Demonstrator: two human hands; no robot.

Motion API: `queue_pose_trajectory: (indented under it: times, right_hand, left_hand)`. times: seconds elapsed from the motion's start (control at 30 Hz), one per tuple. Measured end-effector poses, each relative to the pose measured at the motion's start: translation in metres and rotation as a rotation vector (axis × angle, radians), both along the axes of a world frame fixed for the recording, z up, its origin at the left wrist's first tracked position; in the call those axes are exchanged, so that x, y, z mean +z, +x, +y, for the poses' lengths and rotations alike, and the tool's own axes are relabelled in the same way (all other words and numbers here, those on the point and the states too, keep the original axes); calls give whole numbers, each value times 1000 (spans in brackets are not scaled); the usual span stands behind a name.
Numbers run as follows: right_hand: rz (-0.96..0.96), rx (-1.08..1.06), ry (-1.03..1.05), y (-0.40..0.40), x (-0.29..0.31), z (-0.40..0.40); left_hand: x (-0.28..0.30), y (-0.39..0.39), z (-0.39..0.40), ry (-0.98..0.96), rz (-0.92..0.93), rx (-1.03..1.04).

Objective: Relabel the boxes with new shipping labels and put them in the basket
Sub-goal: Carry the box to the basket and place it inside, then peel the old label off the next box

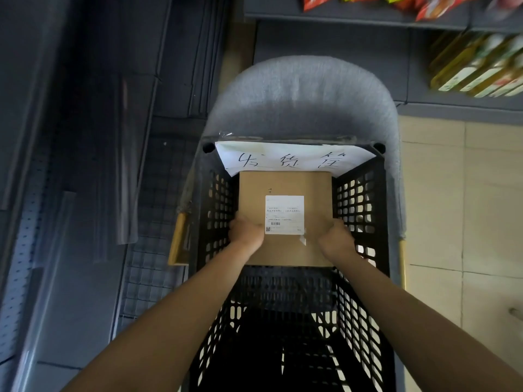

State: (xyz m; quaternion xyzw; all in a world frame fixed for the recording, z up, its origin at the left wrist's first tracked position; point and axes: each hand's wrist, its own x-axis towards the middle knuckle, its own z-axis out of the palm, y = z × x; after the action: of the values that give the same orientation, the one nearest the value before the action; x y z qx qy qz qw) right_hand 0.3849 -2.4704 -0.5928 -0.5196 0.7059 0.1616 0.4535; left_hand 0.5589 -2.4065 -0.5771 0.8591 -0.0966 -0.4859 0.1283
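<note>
My left hand (pixel 245 232) and right hand (pixel 336 239) each grip a side of the cardboard box (pixel 285 185), low inside the black lattice basket (pixel 359 199). Its white shipping label (pixel 284 214) is on, so I judge only letting go remains for this box.

both forearms extend forward and converge toward the centre. the left hand (pixel 245 232) grips the left edge of the box (pixel 285 188), fingers curled over its top face. the right hand (pixel 336 238) grips the right edge likewise. wrists are straight, knuckles facing up.
</note>
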Motion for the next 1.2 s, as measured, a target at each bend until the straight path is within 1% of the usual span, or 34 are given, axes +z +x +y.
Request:
queue_pose_trajectory:
  times: [0.07,0.17,0.23,0.27,0.33,0.43,0.67,0.73,0.83,0.97,1.07,1.13,1.2]
  right_hand:
    - [-10,115,-61,2,21,-1]
    - [-41,228,-133,7,63,-4]
    - [-61,263,-195,8,96,-4]
    - [-75,286,-235,9,114,-3]
    - [-97,337,-318,10,151,-1]
    - [-76,434,-435,12,207,4]
    - [-73,620,-796,8,330,20]
    - [-85,654,-898,8,364,23]
    - [-116,740,-1000,5,404,37]
    - [-212,897,-1103,-7,429,77]
    - [-334,1047,-1126,-18,439,117]
    - [-395,1162,-1152,-21,450,143]
    - [-437,1280,-1133,-16,464,175]
  left_hand:
    - [21,0,0,-9,-42,-141]
    - [59,4,-1,-26,-109,-468]
    - [90,6,-1,-40,-242,-729]
    - [107,6,-1,-56,-314,-826]
    - [142,9,-1,-95,-428,-938]
    - [195,12,2,-165,-556,-1004]
    - [323,21,21,-392,-742,-978]
    - [359,22,33,-420,-809,-976]
    - [401,19,62,-437,-884,-945]
    - [428,-3,126,-440,-947,-830]
    - [438,-23,184,-429,-974,-724]
    - [448,-34,225,-418,-1019,-653]
    - [458,-45,271,-378,-1075,-590]
